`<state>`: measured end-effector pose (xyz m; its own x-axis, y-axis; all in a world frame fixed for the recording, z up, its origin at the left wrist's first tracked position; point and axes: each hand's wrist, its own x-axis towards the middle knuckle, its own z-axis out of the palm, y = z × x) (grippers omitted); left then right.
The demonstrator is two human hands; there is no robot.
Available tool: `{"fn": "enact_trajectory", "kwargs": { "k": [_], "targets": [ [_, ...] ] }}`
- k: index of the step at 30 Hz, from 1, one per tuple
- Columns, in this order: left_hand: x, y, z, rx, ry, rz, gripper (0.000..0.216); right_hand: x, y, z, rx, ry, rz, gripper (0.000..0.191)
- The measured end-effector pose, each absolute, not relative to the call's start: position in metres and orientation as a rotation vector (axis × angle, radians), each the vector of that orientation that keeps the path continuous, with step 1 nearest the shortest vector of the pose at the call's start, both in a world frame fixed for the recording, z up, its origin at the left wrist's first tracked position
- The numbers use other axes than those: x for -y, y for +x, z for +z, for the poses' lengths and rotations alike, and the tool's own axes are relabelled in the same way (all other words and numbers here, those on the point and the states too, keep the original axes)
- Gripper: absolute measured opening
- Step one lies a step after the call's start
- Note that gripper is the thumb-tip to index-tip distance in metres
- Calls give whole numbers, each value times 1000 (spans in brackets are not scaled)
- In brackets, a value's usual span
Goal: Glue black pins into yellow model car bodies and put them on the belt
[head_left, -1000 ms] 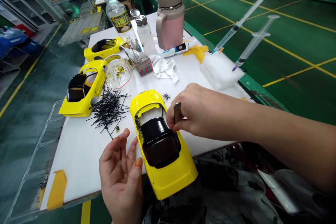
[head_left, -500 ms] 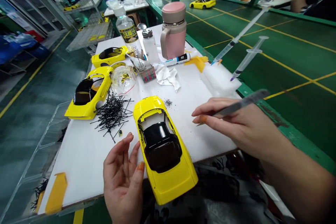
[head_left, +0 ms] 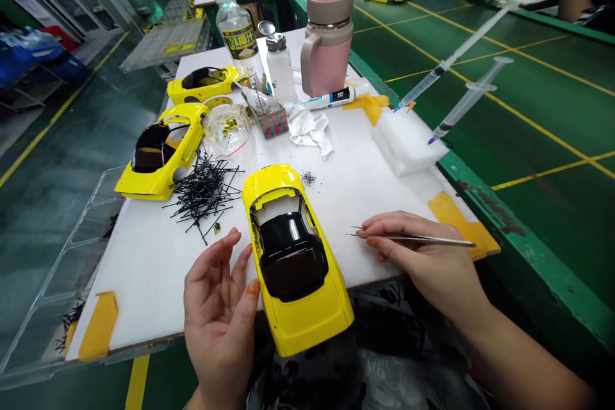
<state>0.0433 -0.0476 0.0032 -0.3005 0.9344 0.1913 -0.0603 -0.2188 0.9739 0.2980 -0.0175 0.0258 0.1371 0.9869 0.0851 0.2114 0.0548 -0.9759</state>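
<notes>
A yellow toy car body (head_left: 312, 323) with a black roof and dark window lies at the near edge of the white work board (head_left: 154, 282), its near end past the edge. My left hand (head_left: 221, 307) is palm up at its left side, fingers apart and curved, the thumb tip at the car's edge; whether it bears weight there I cannot tell. In my right hand (head_left: 427, 250) is a pair of metal tweezers (head_left: 423, 239), held level low over the board, tips pointing left. Tiny black pieces (head_left: 308, 178) lie in a small heap beyond the car.
Thin black rods (head_left: 204, 195) are piled at left, near two more yellow car bodies (head_left: 161, 154). Behind stand a clear bottle (head_left: 237, 35), a white dispenser bottle (head_left: 280, 70) and a pink mug (head_left: 329, 45). Two syringes (head_left: 468, 102) stick in a white foam block (head_left: 408, 144).
My right hand has come down with the tweezers, which have turned from slanting to nearly level. My left hand stays beside the car. The whole view has shifted slightly.
</notes>
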Motion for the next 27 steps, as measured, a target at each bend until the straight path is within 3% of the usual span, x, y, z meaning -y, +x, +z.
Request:
{"fn": "enact_trajectory", "kwargs": {
  "k": [11, 27],
  "targets": [
    [48, 43, 2, -1241, 1160, 1644, 50, 30, 289, 13, 1546, -1351, 483, 13],
    [47, 41, -1, -1212, 1219, 1644, 51, 29, 290, 12, 1560, -1342, 476, 15]
  ]
}}
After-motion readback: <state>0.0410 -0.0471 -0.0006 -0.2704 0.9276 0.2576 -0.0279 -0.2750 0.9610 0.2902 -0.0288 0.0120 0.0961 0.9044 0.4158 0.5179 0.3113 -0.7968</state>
